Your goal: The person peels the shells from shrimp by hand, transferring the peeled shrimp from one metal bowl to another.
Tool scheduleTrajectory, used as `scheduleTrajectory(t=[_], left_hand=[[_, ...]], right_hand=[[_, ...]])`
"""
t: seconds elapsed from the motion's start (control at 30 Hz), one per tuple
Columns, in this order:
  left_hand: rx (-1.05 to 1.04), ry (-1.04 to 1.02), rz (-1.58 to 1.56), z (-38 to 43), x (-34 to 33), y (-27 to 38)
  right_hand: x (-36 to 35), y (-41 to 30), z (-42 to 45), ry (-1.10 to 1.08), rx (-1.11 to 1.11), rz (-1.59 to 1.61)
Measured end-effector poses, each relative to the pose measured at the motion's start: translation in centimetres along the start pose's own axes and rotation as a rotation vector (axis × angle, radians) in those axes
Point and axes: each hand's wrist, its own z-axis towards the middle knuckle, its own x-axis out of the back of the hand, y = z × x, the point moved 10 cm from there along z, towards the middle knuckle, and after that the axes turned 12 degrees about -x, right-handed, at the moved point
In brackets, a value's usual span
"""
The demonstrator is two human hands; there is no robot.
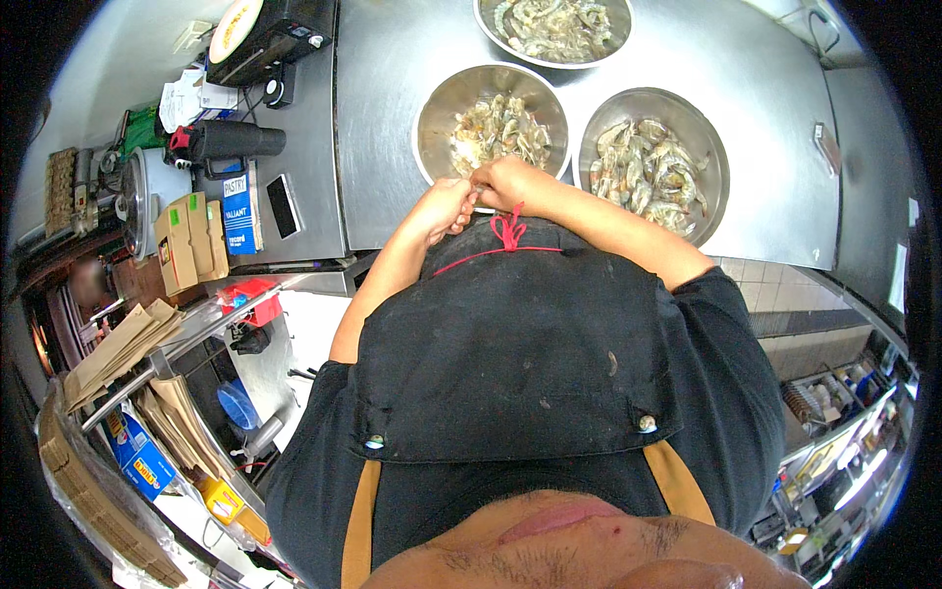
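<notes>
My left hand (447, 206) and my right hand (509, 184) meet fingertip to fingertip at the near rim of a steel bowl (434, 121). Both have curled fingers, and whatever may be pinched between them is hidden. Inside that bowl lies a heap of shrimp pieces (504, 129), which look like heads and shells. Right of it, a second steel bowl (614, 107) holds several whole grey shrimp (647, 173). Farther back, a third steel bowl (508, 55) contains more shrimp (563, 29) and is cut off by the picture's top edge.
The bowls stand on a stainless steel table (383, 110). On the left counter are a phone (283, 206), a blue record book (239, 213), a black tumbler (235, 141) and cardboard boxes (191, 243). A small flat object (826, 149) lies near the table's right edge.
</notes>
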Motion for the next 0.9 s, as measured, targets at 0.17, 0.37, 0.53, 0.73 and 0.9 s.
scheduleTrajectory(t=[0.17, 0.37, 0.53, 0.73, 0.9], left_hand=[[-0.15, 0.03, 0.116, 0.0, 1.2, 2.0], [-0.203, 0.051, 0.193, 0.2, 2.5, 3.6], [-0.26, -0.022, 0.06, 0.8, 1.6, 2.9], [-0.45, 0.056, 0.102, 2.0, 2.0, 4.0], [-0.755, 0.382, 0.512, -0.2, 6.9, 5.3]], right_hand=[[-0.1, 3.1, -0.2, -0.171, -0.319, 0.111], [-2.7, 5.2, -0.9, -0.333, -0.49, 0.734], [-2.5, 5.8, -0.8, -0.294, -0.607, 0.796], [-2.6, 6.1, 0.3, -0.188, -0.424, 0.248], [-2.4, 5.5, 0.5, -0.156, -0.361, 0.141]])
